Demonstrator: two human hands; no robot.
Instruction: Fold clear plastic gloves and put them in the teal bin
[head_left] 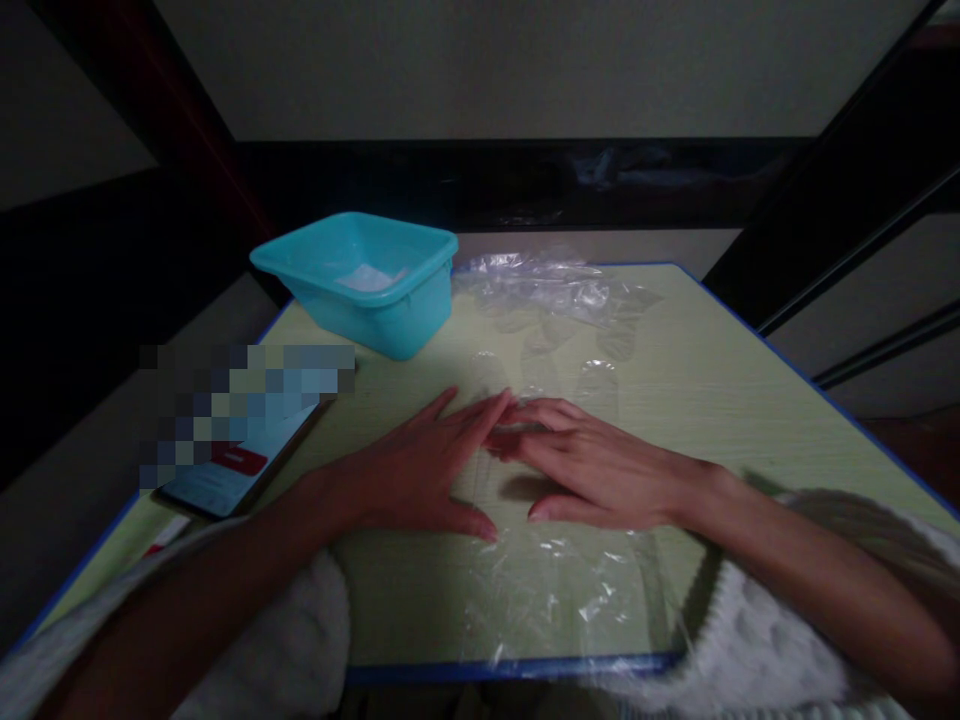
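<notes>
Left hand (442, 455): bare, palm down, fingers extended, thumb held well apart from them; no grip visible. Positioned over a thin, transparent plastic film with rounded, finger-like lobes (555, 590).

Right hand (592, 460): bare, fingers loosely bent, thumb apart and pointing toward the left hand. Its fingertips meet or overlap those of the left; whether they pinch any film cannot be told.

Plastic film: lying flat on the near middle of the surface, beneath both hands; lobes at the far end, creased and glossy at the near end, which reaches the front edge.

Surface (757, 420): pale yellow-green top with fine grain, blue edging.

Crumpled heap of clear plastic (540, 285): at the far edge of the surface, beyond the hands.

Turquoise rectangular plastic basket (420, 320): far left of the surface, left of the crumpled heap; holds a whitish item (367, 277), details unclear.

Dark-edged smartphone with lit screen (247, 470): left side, nearer than the basket; red button showing, much of the display obscured by blocks.

Small red-and-white item (166, 537): just beside the phone's near end, partly hidden, kind unclear.

White fluffy fabric (772, 620): beside both bare forearms.

Backdrop: greyish panel (487, 70) above a glossy black band (487, 185).
</notes>
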